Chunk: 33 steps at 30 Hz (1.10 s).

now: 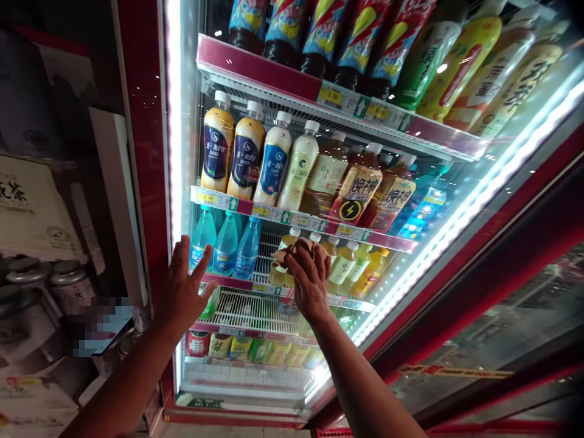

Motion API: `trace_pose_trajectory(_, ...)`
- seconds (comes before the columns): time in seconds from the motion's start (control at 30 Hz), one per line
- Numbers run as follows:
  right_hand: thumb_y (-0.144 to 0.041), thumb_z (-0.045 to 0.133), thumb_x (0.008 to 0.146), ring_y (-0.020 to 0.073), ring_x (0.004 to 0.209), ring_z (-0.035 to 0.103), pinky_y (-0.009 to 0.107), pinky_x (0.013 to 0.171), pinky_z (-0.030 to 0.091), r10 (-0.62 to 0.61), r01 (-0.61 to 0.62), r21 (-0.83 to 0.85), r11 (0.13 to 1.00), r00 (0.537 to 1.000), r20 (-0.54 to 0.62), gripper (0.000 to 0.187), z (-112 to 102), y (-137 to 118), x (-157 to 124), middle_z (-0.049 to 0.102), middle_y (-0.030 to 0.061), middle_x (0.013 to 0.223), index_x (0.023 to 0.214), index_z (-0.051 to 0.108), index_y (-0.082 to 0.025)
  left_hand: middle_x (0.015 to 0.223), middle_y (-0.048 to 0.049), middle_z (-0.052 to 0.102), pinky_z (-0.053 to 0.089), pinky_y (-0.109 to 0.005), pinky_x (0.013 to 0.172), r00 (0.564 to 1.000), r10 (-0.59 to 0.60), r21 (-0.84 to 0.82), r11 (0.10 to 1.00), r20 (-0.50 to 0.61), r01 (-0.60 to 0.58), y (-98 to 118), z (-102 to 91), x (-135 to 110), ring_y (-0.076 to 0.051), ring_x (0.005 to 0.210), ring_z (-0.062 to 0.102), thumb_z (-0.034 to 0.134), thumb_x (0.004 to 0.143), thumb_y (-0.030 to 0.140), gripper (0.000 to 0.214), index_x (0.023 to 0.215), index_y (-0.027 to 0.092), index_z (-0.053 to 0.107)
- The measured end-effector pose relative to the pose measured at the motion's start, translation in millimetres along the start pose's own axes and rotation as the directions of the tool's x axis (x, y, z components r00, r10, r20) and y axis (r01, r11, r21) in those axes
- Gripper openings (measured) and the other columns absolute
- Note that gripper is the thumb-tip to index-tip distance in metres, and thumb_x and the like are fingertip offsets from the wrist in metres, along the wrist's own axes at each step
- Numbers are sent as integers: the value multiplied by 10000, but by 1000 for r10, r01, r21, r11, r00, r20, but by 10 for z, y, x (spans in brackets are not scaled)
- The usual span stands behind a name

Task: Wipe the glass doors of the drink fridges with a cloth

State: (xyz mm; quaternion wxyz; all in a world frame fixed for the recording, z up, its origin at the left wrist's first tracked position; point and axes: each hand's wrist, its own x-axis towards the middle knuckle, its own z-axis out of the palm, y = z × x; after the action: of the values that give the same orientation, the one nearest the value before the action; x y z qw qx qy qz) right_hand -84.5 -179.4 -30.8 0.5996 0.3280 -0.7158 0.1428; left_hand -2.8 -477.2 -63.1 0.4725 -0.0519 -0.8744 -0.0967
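My right hand (312,281) holds a crumpled brown-and-tan cloth (288,252) under its fingers. Cloth and hand are in front of the third shelf of a lit drinks fridge, covering part of some pale yellow bottles (342,265). Reflections suggest a glass pane there, though I cannot tell whether the cloth touches it. My left hand (187,289), fingers spread and nothing in it, is raised by the fridge's left edge. Close to its fingertips in the picture stand several blue bottles (225,246).
Milk tea bottles (216,149) and amber drinks (356,185) line the shelf above, over a price strip (301,220). Lower down is a wire shelf (255,310). Metal canisters (70,283) stand at left. A red-framed case (479,340) lies at right.
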Motion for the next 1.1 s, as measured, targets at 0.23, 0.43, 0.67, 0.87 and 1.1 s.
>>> trace_pose_trajectory(0.23, -144, 551, 1018, 231, 1617, 200, 536, 1311, 196, -1, 1, -42, 999, 1000, -11, 663, 54, -32, 216, 566, 10, 1556, 1605, 382, -401, 1763, -58, -109, 347, -669, 1220, 1000, 28, -17, 999, -9, -28, -30, -42, 3, -420, 1604, 108, 693, 926, 247, 999, 1647, 440, 30)
trace_pose_trajectory(0.43, -143, 528, 1028, 230, 1623, 173, 514, 1318, 178, -52, 52, 0, 999, 996, 73, 635, 131, -183, 139, 609, 16, 1513, 1608, 389, -359, 1770, -40, -55, 389, -632, 1212, 999, 31, -33, 999, -15, -31, -85, -64, -10, -398, 1598, 173, 670, 941, 248, 950, 1641, 462, 65)
trace_pose_trajectory(0.67, -142, 550, 1008, 290, 1608, 217, 594, 1281, 253, 9, -8, -87, 996, 1000, 10, 766, 173, -207, 498, 499, -2, 1611, 1654, 241, -414, 1770, -51, 62, 430, -633, 1186, 998, 42, -68, 997, -52, -46, -126, -108, 12, -404, 1575, 269, 683, 932, 248, 926, 1636, 475, 127)
trace_pose_trajectory(0.87, -167, 575, 998, 233, 1622, 172, 518, 1315, 197, -79, 84, -40, 996, 991, 106, 723, 302, -513, 399, 547, -8, 1575, 1642, 308, -357, 1703, -120, 274, 487, -611, 1130, 996, 12, -142, 990, -91, -25, -207, -185, 55, -388, 1510, 400, 675, 942, 294, 897, 1649, 429, 139)
trace_pose_trajectory(1.1, -156, 537, 1024, 229, 1618, 191, 532, 1303, 229, -11, 13, -78, 997, 999, 31, 793, 360, -541, 612, 510, -22, 1603, 1665, 154, -422, 1768, -110, 19, 400, -641, 1191, 1000, 4, -43, 999, 5, -4, -338, -148, 12, -406, 1605, 144, 630, 964, 279, 937, 1662, 381, 14)
